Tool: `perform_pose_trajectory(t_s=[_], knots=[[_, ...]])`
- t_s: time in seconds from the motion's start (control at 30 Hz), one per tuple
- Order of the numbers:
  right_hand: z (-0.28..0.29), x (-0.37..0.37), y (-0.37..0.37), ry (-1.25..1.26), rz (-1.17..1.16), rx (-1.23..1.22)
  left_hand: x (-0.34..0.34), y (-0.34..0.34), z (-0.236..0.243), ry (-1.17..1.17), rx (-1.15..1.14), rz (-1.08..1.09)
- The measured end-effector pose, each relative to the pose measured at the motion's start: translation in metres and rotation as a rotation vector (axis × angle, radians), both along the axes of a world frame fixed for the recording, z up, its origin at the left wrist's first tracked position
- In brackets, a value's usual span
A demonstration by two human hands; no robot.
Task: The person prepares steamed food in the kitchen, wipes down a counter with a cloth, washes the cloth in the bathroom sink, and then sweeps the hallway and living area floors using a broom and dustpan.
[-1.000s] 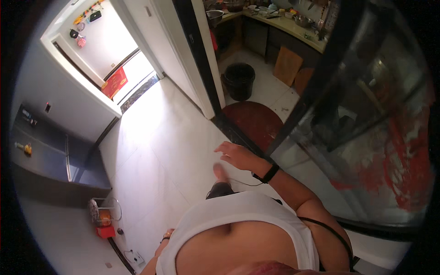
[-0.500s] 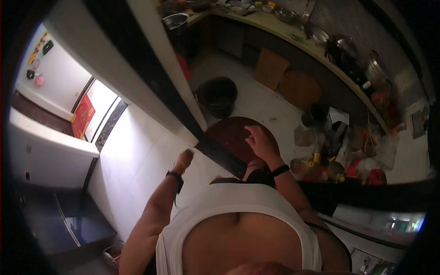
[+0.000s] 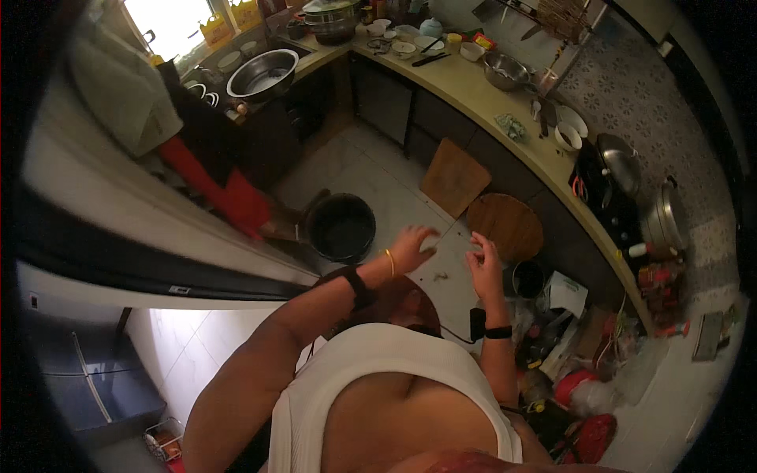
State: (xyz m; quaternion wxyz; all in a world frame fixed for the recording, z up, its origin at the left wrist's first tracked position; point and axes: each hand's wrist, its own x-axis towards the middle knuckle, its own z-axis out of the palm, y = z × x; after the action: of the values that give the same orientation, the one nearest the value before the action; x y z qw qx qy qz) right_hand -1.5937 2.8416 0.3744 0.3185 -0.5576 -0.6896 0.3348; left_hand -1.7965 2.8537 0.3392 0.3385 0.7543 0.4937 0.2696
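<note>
My left hand (image 3: pixel 412 249) is held out in front of my body with its fingers apart and nothing in it. A yellow bangle (image 3: pixel 389 262) and a dark band (image 3: pixel 361 287) are on that wrist. To its right my right hand (image 3: pixel 485 266) is raised, its fingers loosely bent and apart, also holding nothing. Another black band (image 3: pixel 498 333) circles its wrist. The hands do not touch each other. Below them on the floor lies a dark red round mat (image 3: pixel 414 303), partly hidden by my left forearm. Left of my left hand stands a black bucket (image 3: pixel 341 229).
A square wooden board (image 3: pixel 456 178) and a round one (image 3: pixel 509 227) lean against the cabinets. A dark bin (image 3: pixel 528 278) and bagged goods (image 3: pixel 587 394) crowd the right floor. A counter (image 3: pixel 473 98) curves behind, with a metal basin (image 3: pixel 262 75) at left. Red cloth (image 3: pixel 229 201) hangs near the door frame.
My view has moved through the doorway into the kitchen. My left hand has come forward and right, nearer my right hand. The door frame now lies further left.
</note>
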Motion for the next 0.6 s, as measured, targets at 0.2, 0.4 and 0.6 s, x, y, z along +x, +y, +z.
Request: perform_pose_trajectory(t_s=[0.2,0.4,0.6], knots=[[0.049,-0.019,0.144,0.092,0.174,0.127,-0.018,0.182,0.081,0.082,0.477,0.378],[0.071,-0.054,0.249,0.094,0.345,0.203,-0.096,0.309,0.092,0.161,0.55,0.589],[0.054,-0.075,0.353,0.029,0.431,0.227,-0.162,0.406,0.075,0.138,0.585,0.725]])
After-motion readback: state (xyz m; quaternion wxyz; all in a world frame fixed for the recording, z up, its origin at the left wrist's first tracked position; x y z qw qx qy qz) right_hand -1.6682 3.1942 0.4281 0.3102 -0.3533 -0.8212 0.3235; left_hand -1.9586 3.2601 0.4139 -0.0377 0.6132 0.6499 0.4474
